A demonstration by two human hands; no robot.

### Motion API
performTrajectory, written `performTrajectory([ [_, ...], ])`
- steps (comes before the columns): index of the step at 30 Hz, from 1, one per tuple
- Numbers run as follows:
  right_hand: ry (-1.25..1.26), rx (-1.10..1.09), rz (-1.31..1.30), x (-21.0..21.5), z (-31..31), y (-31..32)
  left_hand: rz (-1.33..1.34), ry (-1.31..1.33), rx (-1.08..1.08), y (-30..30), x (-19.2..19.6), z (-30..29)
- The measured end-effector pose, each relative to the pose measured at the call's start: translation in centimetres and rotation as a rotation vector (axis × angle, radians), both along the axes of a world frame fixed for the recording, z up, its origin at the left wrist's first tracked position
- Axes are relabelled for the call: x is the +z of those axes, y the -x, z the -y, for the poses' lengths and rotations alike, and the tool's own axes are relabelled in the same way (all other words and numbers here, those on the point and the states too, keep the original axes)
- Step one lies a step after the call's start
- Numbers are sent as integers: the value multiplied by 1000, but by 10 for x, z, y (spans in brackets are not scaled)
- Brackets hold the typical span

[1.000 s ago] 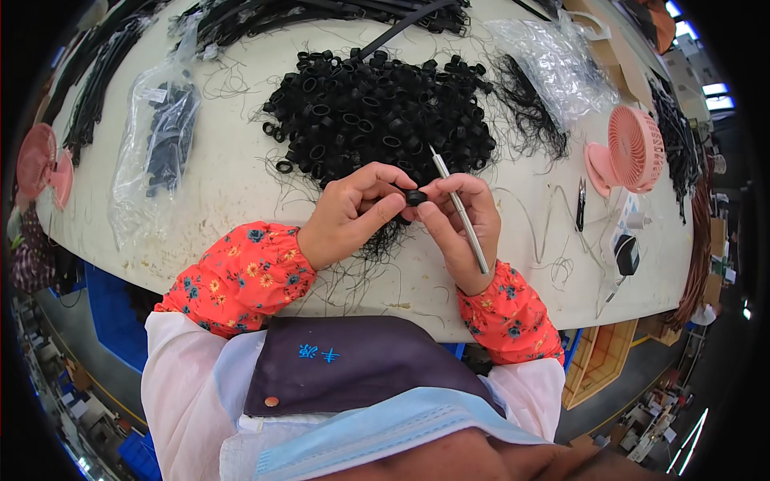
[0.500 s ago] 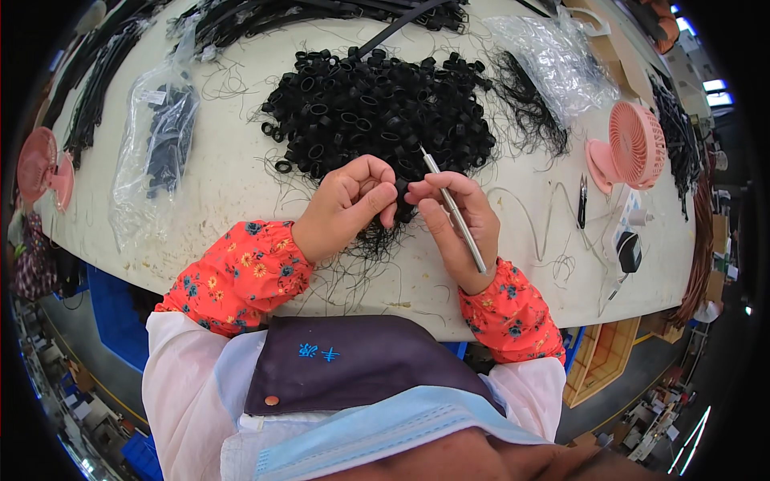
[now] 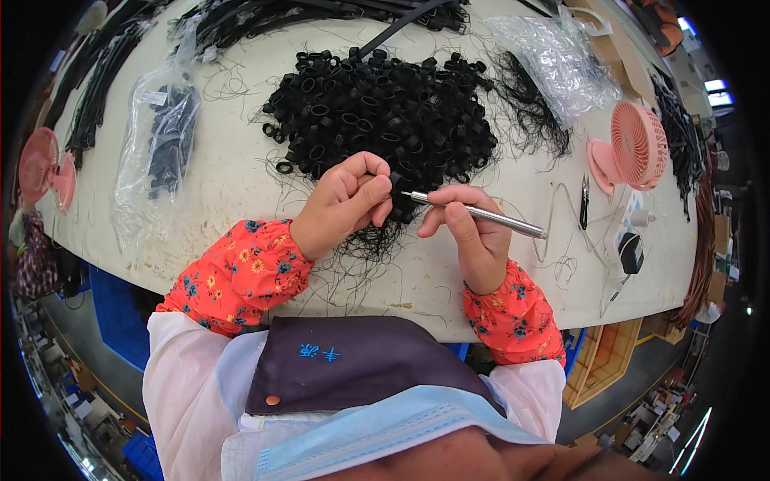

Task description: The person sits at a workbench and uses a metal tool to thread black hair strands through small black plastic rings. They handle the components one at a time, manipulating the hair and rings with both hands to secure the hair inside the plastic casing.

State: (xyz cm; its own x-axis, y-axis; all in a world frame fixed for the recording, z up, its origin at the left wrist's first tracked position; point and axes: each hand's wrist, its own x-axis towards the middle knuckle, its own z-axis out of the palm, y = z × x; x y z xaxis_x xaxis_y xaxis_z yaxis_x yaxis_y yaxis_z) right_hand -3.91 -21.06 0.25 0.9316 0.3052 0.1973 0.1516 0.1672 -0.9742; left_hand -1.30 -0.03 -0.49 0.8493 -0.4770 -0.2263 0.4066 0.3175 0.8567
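Black ring [image 3: 395,183], one, left hand [image 3: 343,205], silver tool [image 3: 507,220], one, right hand [image 3: 480,247]

A head-worn fisheye looks down from close above the table [image 3: 241,172].

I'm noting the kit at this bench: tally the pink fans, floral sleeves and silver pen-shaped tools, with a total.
Pink fans: 2
Floral sleeves: 2
Silver pen-shaped tools: 1, in the right hand
Total: 5

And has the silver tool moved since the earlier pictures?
Yes: the silver tool has turned, its rear end swinging right, nearer the right pink fan.
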Motion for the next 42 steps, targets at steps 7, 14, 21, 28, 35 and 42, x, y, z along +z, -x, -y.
performTrajectory([
  [7, 2, -1, -4, -1, -1, -1, -11, -4, -5, 0, 1, 0],
  [14, 7, -3, -10, -2, -2, 0, -29, -11, -8, 2, 2, 1],
  [21, 9, -6, 3, -1, -3, -1, -8, -45, -12, 2, 0, -2],
  [28, -13, -84, 34, 1, 2, -2, 69, -117, 13, 0, -1, 1],
  [35, -38, 35, -17, -2, 1, 1, 119, -117, 29, 3, -1, 3],
  [42, -65, 51, -49, -5, -1, 2, 120, -139, 17, 4, -3, 3],
])
